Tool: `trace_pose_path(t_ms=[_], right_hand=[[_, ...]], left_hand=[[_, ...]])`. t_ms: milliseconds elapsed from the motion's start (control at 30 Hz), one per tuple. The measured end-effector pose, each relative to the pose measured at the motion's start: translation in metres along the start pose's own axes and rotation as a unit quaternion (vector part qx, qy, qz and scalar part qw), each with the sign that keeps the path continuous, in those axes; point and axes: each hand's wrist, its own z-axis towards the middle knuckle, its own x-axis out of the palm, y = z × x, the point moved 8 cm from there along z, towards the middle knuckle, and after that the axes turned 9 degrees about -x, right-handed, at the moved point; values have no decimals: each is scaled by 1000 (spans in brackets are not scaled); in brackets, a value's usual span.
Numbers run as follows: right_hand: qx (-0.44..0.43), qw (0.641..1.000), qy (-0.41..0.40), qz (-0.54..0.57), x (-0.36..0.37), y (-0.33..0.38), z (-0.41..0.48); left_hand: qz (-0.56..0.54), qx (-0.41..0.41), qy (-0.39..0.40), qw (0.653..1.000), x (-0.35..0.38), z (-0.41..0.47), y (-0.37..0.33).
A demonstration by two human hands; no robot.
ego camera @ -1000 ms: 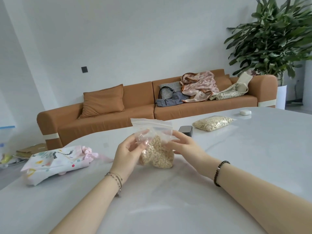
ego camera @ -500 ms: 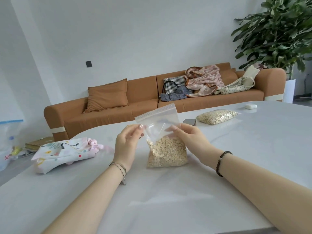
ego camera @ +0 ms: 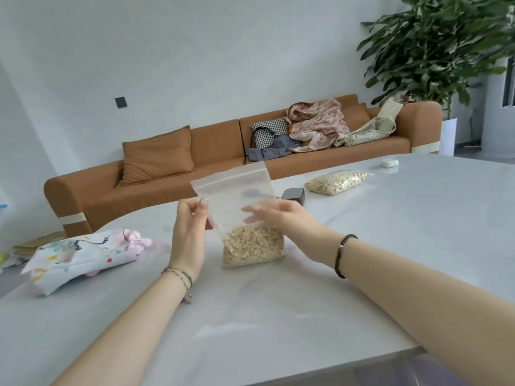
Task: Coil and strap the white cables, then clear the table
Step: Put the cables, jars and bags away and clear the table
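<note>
Surface: white glossy table (ego camera: 278,316), far edge rounded, filling the lower view. At its centre, a clear zip bag (ego camera: 237,196) held upright, its bottom at the tabletop, with the lower part filled with pale flakes (ego camera: 252,246) and the upper part empty film. Left hand (ego camera: 189,232): thumb and fingertips closed together on the bag's left edge; thin bracelets (ego camera: 181,277) at the wrist. Right hand (ego camera: 281,215): at the bag's right side, fingers seen blurred through the plastic; whether they pinch the film or only lie against it cannot be told; dark beaded bracelet (ego camera: 342,254) at the wrist. Also on the table: a patterned cloth bundle (ego camera: 80,256) with a pink bow, lying near the left edge; a small dark box (ego camera: 292,195) just behind the right hand; a second flake-filled bag (ego camera: 337,181) lying flat beyond it; a small white case (ego camera: 389,162) farther back. Room: white wall (ego camera: 223,51) with one dark wall plate (ego camera: 121,102); a long tan sofa (ego camera: 209,168) against it, bearing a matching cushion (ego camera: 157,156), a houndstooth bag (ego camera: 269,132), a crumpled pink cloth (ego camera: 317,123) and a cream tote (ego camera: 370,129); a tall leafy plant (ego camera: 440,45) in a white pot (ego camera: 447,136) at the sofa's right end.
</note>
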Motion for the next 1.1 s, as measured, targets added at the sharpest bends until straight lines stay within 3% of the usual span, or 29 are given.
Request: trace_pose_path(t_ms=[67, 167, 333, 467, 700, 833, 967, 1100], right_hand=[[28, 999, 11, -43, 1, -7, -2], [17, 1000, 14, -20, 2, -7, -1], [-11, 988, -27, 149, -3, 2, 4], [5, 997, -34, 63, -11, 1, 3], [9, 996, -43, 73, -14, 0, 5], [-6, 998, -5, 58, -4, 0, 5], [-50, 986, -53, 149, -15, 7, 9], [-30, 982, -65, 176, -20, 4, 10]], left_hand=[[0, -47, 31, 998, 2, 2, 15], [28, -61, 52, 996, 5, 3, 21], [18, -21, 102, 994, 13, -1, 10], [60, -15, 154, 986, 21, -8, 7], [76, -59, 210, 973, 31, -13, 17], [50, -51, 210, 975, 33, -13, 16], [67, -50, 241, 967, 40, -12, 21], [67, -57, 207, 974, 35, -6, 25]])
